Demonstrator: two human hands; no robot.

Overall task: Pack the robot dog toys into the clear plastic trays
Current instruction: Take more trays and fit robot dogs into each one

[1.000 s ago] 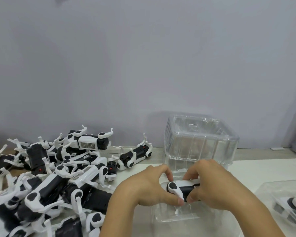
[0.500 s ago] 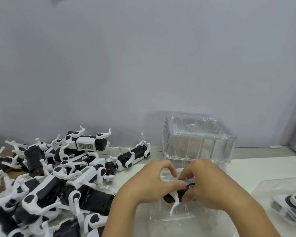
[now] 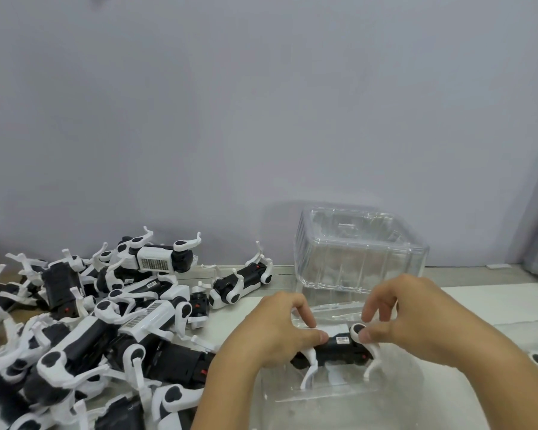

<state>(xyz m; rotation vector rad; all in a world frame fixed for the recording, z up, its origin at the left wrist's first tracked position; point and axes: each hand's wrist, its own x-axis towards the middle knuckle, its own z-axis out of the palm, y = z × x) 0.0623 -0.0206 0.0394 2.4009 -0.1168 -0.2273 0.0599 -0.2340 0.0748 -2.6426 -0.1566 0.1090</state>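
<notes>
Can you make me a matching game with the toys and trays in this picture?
Things:
1. held toy
2. toy pile
3. tray stack
4. lone toy

Places:
A. far side of the table, by the wall
B. between both hands, over the near tray
C. between the pile and the stack
D. heaped on the left

Pairs: 1-B, 2-D, 3-A, 4-C
</notes>
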